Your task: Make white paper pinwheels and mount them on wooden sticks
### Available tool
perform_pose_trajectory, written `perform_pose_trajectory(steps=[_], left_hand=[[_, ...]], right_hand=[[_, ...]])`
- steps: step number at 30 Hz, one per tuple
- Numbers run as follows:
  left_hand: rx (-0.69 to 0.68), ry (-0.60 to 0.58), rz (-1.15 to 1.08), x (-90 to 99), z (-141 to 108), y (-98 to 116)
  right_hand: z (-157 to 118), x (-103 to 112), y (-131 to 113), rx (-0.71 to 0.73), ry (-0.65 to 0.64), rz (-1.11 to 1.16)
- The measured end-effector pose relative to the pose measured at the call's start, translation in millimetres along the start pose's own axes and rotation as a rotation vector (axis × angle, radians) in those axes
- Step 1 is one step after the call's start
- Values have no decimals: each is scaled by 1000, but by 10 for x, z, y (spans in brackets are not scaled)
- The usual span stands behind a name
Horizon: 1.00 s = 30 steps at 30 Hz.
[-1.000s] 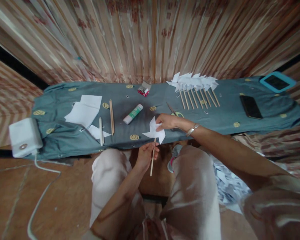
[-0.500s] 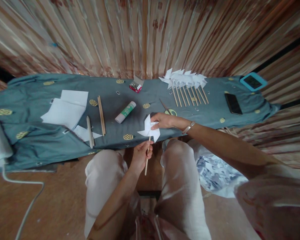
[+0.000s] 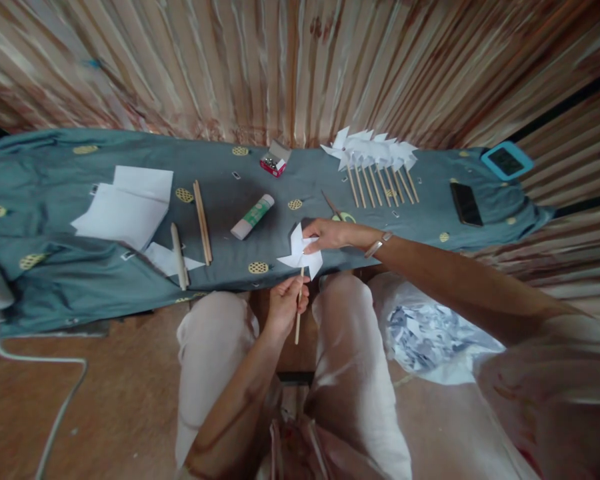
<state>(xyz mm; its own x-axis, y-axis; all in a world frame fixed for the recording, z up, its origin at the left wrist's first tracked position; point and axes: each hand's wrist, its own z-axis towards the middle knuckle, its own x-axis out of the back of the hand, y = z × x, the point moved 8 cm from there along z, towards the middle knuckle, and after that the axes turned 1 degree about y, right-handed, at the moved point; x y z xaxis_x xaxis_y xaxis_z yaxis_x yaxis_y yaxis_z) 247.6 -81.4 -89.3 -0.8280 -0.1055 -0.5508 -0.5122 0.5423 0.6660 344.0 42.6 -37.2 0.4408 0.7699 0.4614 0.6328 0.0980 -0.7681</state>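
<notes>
A white paper pinwheel (image 3: 299,249) on a thin wooden stick (image 3: 298,327) is held over the table's front edge. My left hand (image 3: 286,301) is closed around the stick just below the paper blades. On the pinwheel's upper right side, my right hand (image 3: 327,235) grips a blade with thumb and fingers. Behind that hand lie scissors (image 3: 341,215) with yellow-green handles, partly covered by it. A row of similar pinwheels (image 3: 375,152) with sticks lies at the back right. To the left rests a green and white glue stick (image 3: 253,217).
A red box (image 3: 274,161) of small metal pins stands open at the back. Leftward on the cloth (image 3: 220,220) are wooden sticks (image 3: 203,223), a pale pen-like tool (image 3: 179,257) and white paper (image 3: 130,210). A phone (image 3: 466,204) and blue-framed device (image 3: 507,161) lie right; a bag of paper scraps (image 3: 430,337) sits below.
The view has shifted slightly, so the table items appear a little higher. Both hands keep hold of the pinwheel with almost the same grip.
</notes>
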Motion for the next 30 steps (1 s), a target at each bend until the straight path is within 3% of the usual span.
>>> perform_pose_trajectory(steps=[8,30], left_hand=[[21,13,-20,9,3,-31],[-4,27,-7,-13,2,-84]], right_hand=[[10,6,53,-103,-15,-2],[9,-9,21,-140,-36,89]])
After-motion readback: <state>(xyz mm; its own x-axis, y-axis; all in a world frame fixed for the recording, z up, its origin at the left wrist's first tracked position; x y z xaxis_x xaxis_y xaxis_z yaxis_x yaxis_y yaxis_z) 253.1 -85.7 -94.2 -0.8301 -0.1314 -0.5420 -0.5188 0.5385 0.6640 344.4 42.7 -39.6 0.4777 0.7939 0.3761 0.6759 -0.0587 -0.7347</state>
